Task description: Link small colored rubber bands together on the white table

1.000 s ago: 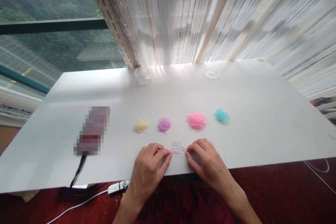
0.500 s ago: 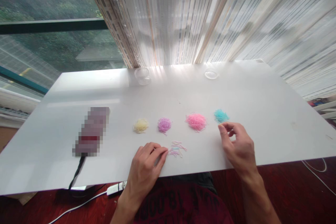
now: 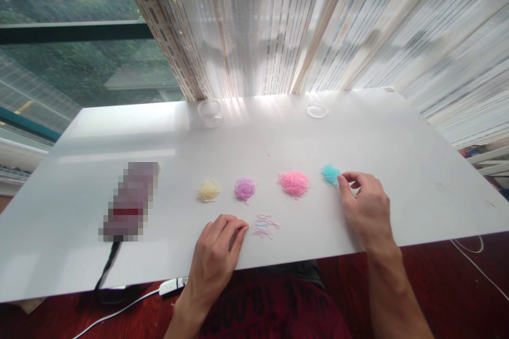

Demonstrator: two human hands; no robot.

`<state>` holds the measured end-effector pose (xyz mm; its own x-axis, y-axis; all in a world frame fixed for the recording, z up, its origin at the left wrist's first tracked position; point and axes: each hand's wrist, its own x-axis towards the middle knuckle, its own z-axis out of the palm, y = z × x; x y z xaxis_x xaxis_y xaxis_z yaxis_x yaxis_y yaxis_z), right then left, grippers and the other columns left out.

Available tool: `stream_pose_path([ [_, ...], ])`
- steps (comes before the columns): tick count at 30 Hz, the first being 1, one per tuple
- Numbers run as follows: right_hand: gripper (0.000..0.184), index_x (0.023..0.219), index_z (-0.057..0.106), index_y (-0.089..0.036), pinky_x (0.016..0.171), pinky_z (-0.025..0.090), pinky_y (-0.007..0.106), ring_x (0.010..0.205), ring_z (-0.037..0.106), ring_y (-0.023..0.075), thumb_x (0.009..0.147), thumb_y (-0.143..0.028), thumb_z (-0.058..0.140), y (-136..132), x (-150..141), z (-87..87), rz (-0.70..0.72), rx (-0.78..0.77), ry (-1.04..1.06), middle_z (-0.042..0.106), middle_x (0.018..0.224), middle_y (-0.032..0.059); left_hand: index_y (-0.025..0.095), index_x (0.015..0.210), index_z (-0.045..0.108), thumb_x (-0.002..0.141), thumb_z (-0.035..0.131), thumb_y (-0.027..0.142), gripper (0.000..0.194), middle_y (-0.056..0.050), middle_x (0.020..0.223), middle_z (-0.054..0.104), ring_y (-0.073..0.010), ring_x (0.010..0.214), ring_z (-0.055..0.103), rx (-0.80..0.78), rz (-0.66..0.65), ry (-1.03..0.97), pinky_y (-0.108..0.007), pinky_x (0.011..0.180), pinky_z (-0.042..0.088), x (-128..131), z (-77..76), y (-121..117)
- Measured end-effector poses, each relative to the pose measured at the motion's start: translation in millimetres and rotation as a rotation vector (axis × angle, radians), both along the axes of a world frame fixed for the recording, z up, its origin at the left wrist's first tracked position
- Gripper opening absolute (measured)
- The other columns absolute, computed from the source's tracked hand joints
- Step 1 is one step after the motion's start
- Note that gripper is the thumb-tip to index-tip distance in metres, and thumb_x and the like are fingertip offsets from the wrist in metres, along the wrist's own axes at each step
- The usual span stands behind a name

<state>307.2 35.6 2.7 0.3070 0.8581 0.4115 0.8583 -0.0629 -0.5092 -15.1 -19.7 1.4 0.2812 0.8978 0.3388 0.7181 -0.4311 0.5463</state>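
Note:
My right hand (image 3: 366,204) pinches thumb and forefinger together at the right edge of a pile of turquoise rubber bands (image 3: 330,175). Whatever is between those fingertips is too small to make out. Thumb and fingers of my left hand (image 3: 218,249) are also pinched, resting on the table just left of a small loose group of mixed pink, purple, pale blue and pale rubber bands (image 3: 263,226). Any band in that pinch is hidden. Behind the group lie heaps of pink rubber bands (image 3: 294,184), purple rubber bands (image 3: 245,189) and yellow rubber bands (image 3: 208,190).
A white table (image 3: 254,143) carries everything. At its back edge stand a clear plastic container (image 3: 210,113) and a clear lid (image 3: 317,110). A blurred-out object (image 3: 131,198) with a black strap lies at left. Behind are a curtain (image 3: 254,26) and a window.
My right hand has moved slightly right and away from me, to the turquoise pile's right edge. My left fingertips have drawn a little left of the mixed bands. The view has shifted slightly.

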Motion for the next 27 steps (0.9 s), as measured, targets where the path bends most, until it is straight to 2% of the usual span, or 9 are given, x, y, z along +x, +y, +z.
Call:
stream_pose_path([
  [4,0.023,0.090,0.068,-0.019,0.069,0.048,0.037,0.071,0.057,0.0213,0.097,-0.038,0.057,-14,-13,10.9,-0.007,0.040,0.012,0.068,0.084,0.0074,0.021,0.101,0.064,0.104,0.056,0.019,0.009,-0.002,0.095,0.066,-0.0148,0.073,0.058,-0.099,0.021,-0.146,-0.029,0.073,0.048,1,3.8,-1],
  [6,0.019,0.094,0.069,-0.019,0.065,0.048,0.034,0.071,0.057,0.0201,0.098,-0.035,0.059,-26,-32,17.7,0.067,0.057,0.067,0.067,0.085,0.0062,0.021,0.099,0.065,0.104,0.056,0.020,0.009,-0.001,0.092,0.065,-0.0140,0.072,0.057,-0.136,0.024,-0.219,-0.027,0.072,0.048,4,8.2,-1],
  [9,0.012,0.104,0.069,-0.021,0.064,0.051,0.029,0.074,0.060,0.0174,0.102,-0.028,0.060,-45,-69,25.3,0.375,-0.034,0.243,0.068,0.088,0.0035,0.022,0.094,0.064,0.104,0.057,0.022,0.012,0.000,0.086,0.064,-0.0137,0.073,0.057,-0.198,0.022,-0.307,-0.025,0.070,0.048,8,15.9,-1],
  [11,0.013,0.113,0.067,-0.023,0.068,0.053,0.028,0.079,0.062,0.0170,0.102,-0.026,0.061,-53,-92,26.9,0.557,-0.073,0.330,0.068,0.091,0.0030,0.022,0.093,0.065,0.103,0.058,0.024,0.013,0.001,0.083,0.066,-0.0133,0.072,0.057,-0.245,0.016,-0.342,-0.023,0.068,0.048,10,19.5,-1],
  [14,0.021,0.122,0.064,-0.022,0.075,0.055,0.029,0.086,0.065,0.0171,0.101,-0.024,0.064,-58,-112,25.5,0.707,-0.108,0.408,0.069,0.097,0.0041,0.023,0.096,0.068,0.103,0.059,0.026,0.012,0.001,0.087,0.071,-0.0132,0.074,0.060,-0.294,0.007,-0.355,-0.023,0.070,0.048,10,21.2,-3],
  [16,0.022,0.123,0.064,-0.022,0.078,0.056,0.029,0.086,0.066,0.0166,0.101,-0.022,0.064,-57,-116,24.5,0.755,-0.116,0.441,0.070,0.097,0.0041,0.024,0.099,0.070,0.103,0.060,0.027,0.011,0.001,0.091,0.073,-0.0135,0.077,0.063,-0.295,0.002,-0.346,-0.023,0.073,0.049,9,20.9,-4],
  [19,0.012,0.112,0.067,-0.022,0.078,0.056,0.027,0.083,0.066,0.0153,0.101,-0.019,0.062,-54,-116,24.9,0.788,-0.131,0.464,0.070,0.093,0.0026,0.024,0.101,0.071,0.103,0.061,0.026,0.010,0.001,0.091,0.075,-0.0136,0.076,0.064,-0.265,-0.004,-0.328,-0.024,0.074,0.050,7,20.5,-5],
  [22,0.008,0.102,0.068,-0.023,0.077,0.055,0.027,0.080,0.065,0.0148,0.101,-0.017,0.063,-53,-114,26.3,0.784,-0.144,0.457,0.070,0.090,0.0015,0.024,0.101,0.071,0.102,0.062,0.025,0.009,0.001,0.090,0.074,-0.0134,0.071,0.062,-0.225,-0.002,-0.327,-0.024,0.073,0.051,7,20.6,-6],
  [27,0.008,0.100,0.069,-0.023,0.075,0.055,0.026,0.080,0.065,0.0143,0.100,-0.016,0.064,-53,-109,27.1,0.764,-0.125,0.455,0.070,0.088,0.0011,0.024,0.103,0.071,0.100,0.065,0.024,0.007,0.001,0.087,0.073,-0.0127,0.068,0.059,-0.188,0.011,-0.330,-0.024,0.071,0.051,10,21.2,-7],
])
